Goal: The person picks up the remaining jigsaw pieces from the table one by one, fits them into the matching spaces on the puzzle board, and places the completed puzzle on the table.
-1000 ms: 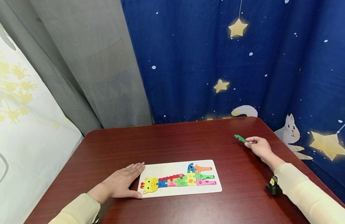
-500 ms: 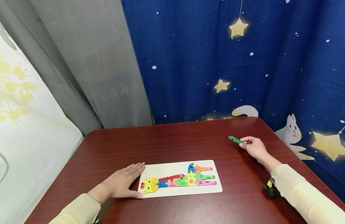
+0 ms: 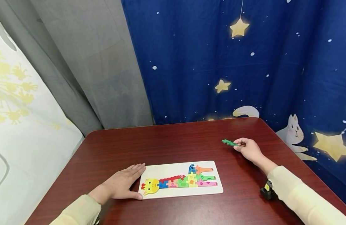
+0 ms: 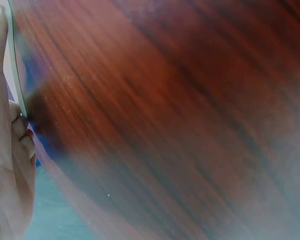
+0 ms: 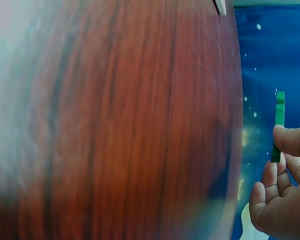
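Note:
A white board [image 3: 150, 170] with a colourful giraffe jigsaw puzzle [image 3: 191, 179] lies flat on the table. My left hand [image 3: 123, 182] rests against its left end, fingers stretched along the far corner and thumb touching the near corner. In the left wrist view that hand [image 4: 7, 150] shows only at the left edge beside the board's rim. My right hand [image 3: 249, 150] pinches a thin green puzzle piece [image 3: 229, 142] by one end, above the table to the right of the board. Thumb and fingertips hold the green piece [image 5: 280, 115] in the right wrist view, seen edge-on.
The dark red-brown wooden table [image 3: 167, 143] has rounded far corners. Behind it hang a blue star-patterned curtain [image 3: 195, 62] and a grey curtain [image 3: 105, 78]. White patterned cloth [image 3: 29, 109] hangs at the left. A black device [image 3: 268, 190] sits on the right wrist.
My right hand has moved left with the green puzzle piece, slightly nearer the board. The left hand and the board have stayed in place.

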`<move>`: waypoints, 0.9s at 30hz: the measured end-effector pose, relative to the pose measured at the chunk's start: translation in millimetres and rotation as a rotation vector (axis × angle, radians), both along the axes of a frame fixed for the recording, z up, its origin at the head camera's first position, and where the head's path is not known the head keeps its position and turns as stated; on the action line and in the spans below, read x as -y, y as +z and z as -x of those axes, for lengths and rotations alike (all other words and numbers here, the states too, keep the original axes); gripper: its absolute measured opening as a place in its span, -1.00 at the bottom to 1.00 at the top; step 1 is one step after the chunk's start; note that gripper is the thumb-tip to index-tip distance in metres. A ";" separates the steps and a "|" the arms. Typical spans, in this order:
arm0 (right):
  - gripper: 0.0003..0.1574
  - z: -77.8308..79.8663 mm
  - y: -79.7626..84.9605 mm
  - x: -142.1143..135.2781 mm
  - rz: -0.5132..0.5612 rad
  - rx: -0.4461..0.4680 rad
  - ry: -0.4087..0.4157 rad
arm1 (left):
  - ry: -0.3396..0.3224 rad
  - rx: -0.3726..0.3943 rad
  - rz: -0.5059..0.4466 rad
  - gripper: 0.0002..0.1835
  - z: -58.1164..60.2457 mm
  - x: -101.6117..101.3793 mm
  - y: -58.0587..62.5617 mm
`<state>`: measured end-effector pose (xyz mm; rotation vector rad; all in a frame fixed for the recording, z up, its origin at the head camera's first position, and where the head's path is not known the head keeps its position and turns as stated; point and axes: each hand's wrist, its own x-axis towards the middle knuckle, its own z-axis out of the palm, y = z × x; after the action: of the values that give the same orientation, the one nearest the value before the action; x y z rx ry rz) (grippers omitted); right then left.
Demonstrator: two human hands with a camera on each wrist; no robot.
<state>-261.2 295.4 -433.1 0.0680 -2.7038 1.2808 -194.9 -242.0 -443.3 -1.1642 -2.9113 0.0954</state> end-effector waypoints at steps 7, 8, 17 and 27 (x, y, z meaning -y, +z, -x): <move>-0.80 -0.2 -3.9 10.2 -0.027 -0.035 0.030 | 0.023 0.019 0.010 0.19 0.0 -0.3 0.6; -0.80 -0.7 -3.9 12.2 -0.030 -0.037 0.036 | 0.024 0.020 0.009 0.19 0.2 -0.3 0.4; -0.85 -5.3 -2.8 33.2 -0.048 -0.057 0.109 | 0.026 0.022 0.004 0.19 0.2 0.0 0.5; -0.86 -8.4 -2.3 50.3 -0.057 -0.061 0.180 | -0.029 -0.049 -0.022 0.16 -0.6 0.8 -0.5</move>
<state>-252.8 245.0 -435.4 0.3589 -2.7341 1.2245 -194.2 -242.8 -443.9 -1.1834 -2.8441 0.0898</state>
